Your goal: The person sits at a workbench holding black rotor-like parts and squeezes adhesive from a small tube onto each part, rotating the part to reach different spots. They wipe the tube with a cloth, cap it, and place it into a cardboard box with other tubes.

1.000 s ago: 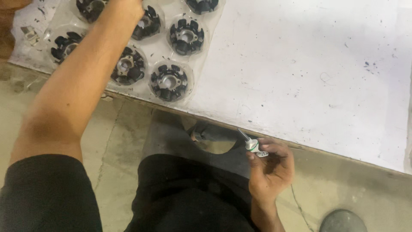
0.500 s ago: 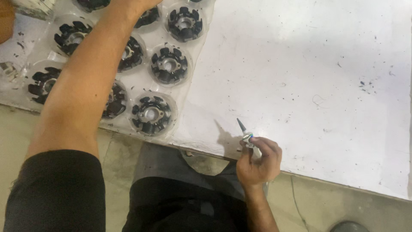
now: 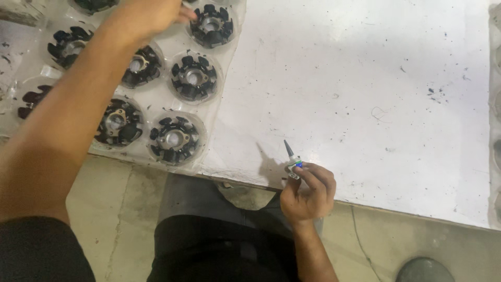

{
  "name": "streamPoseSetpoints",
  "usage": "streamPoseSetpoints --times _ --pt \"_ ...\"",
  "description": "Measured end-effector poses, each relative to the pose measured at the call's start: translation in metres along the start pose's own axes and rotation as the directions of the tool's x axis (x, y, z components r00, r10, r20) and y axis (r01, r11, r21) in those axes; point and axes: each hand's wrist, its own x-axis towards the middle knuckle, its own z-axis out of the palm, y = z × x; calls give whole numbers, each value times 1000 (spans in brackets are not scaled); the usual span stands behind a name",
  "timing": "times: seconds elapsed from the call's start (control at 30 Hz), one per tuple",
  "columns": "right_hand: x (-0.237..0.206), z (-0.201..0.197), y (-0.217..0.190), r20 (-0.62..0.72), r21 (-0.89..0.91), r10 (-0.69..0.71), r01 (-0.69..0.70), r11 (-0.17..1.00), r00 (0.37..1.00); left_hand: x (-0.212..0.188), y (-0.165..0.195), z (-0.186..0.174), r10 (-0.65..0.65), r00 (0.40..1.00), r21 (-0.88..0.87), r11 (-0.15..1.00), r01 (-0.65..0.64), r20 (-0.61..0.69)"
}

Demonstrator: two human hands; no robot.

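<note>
One white, scuffed surface [image 3: 365,94] is carrying the work, its near edge running just above the person's lap. A clear moulded plastic tray [image 3: 222,112] is lying on its left part, holding black round slotted parts with metal hubs [image 3: 194,77], one to each pocket. The left hand [image 3: 148,15] is reaching over the tray's far pockets, fingers spread loosely, gripping nothing visible. The right hand [image 3: 309,194] is clamping a small dark-tipped applicator tube [image 3: 292,159] at the near edge, tip pointing up and away, well apart from the tray. Judgement: a part is being selected; treating it calls for bringing tube and part together.
</note>
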Motion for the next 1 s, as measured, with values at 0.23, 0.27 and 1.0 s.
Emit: streamPoseSetpoints --times 0.23,0.27,1.0 --pt "-2 -15 0 107 556 438 -419 718 892 -149 30 39 216 931 -944 93 -318 -293" --pt "-2 -17 -2 150 665 502 -463 586 852 -166 34 48 179 895 -910 4 -415 -407" --pt "-27 -59 -88 622 775 339 -618 -134 706 -287 80 133 28 879 -867 -180 -464 -476"
